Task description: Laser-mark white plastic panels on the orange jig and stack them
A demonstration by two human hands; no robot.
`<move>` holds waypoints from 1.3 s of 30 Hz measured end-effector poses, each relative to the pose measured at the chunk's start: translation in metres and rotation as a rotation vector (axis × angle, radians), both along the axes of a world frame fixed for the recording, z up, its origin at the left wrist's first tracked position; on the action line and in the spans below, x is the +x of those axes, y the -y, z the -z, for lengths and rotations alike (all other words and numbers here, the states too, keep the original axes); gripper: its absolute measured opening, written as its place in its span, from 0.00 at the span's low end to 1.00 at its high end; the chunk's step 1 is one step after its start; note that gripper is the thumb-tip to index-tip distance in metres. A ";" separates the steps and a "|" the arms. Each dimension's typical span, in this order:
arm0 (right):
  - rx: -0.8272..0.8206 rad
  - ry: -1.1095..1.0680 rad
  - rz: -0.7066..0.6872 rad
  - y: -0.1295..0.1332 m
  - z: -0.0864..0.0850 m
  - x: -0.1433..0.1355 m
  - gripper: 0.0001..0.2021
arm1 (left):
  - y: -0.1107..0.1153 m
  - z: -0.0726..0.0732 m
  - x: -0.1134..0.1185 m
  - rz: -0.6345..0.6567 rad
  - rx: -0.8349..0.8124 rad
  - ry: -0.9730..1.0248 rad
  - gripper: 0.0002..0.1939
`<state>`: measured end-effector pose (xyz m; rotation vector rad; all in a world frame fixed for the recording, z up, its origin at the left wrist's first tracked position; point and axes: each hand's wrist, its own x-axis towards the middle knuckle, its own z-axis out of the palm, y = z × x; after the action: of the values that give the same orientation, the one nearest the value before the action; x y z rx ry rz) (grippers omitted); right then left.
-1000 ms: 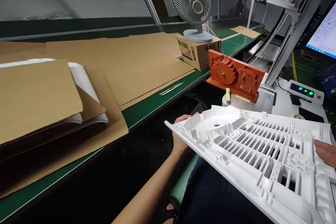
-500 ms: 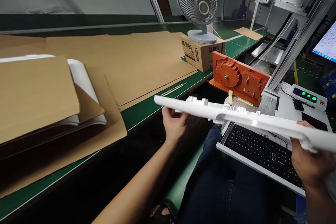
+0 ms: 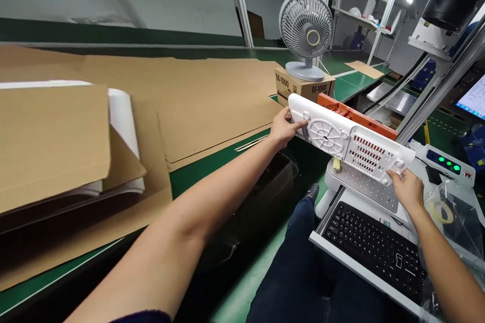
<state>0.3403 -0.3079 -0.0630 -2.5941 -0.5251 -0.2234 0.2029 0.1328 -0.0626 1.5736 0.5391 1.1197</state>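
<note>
Between my two hands a white plastic panel (image 3: 348, 144) stands on edge, its ribbed inner side with a round spoked area and a slotted grille facing me. My left hand (image 3: 286, 127) is closed on its left end, thumb over the front. At the lower right corner my right hand (image 3: 408, 186) pinches the panel. Directly behind it is an orange fixture (image 3: 359, 117), mostly hidden; whether the panel touches it I cannot tell. Below lies a perforated metal plate (image 3: 379, 192) with a bit of yellow tape (image 3: 336, 164) at its left.
A keyboard (image 3: 373, 250) sits on a pulled-out tray under the plate. Cardboard sheets (image 3: 220, 106) cover the green bench at left. A fan (image 3: 306, 30) stands on a box (image 3: 286, 88). At right are a control box with green lights (image 3: 449, 164) and a clear plastic bag (image 3: 460, 217).
Both hands have carried the panel forward, up to the orange fixture. It has turned from edge-on to showing its ribbed inner face. The camera view has shifted too.
</note>
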 end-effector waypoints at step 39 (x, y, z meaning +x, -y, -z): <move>0.086 -0.025 0.052 -0.038 0.038 0.081 0.22 | -0.050 0.002 0.056 -0.135 0.321 -0.481 0.41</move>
<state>0.4214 -0.2698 -0.1008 -2.5256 -0.4296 -0.2254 0.2588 0.1825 -0.0647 2.1345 0.8229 0.9569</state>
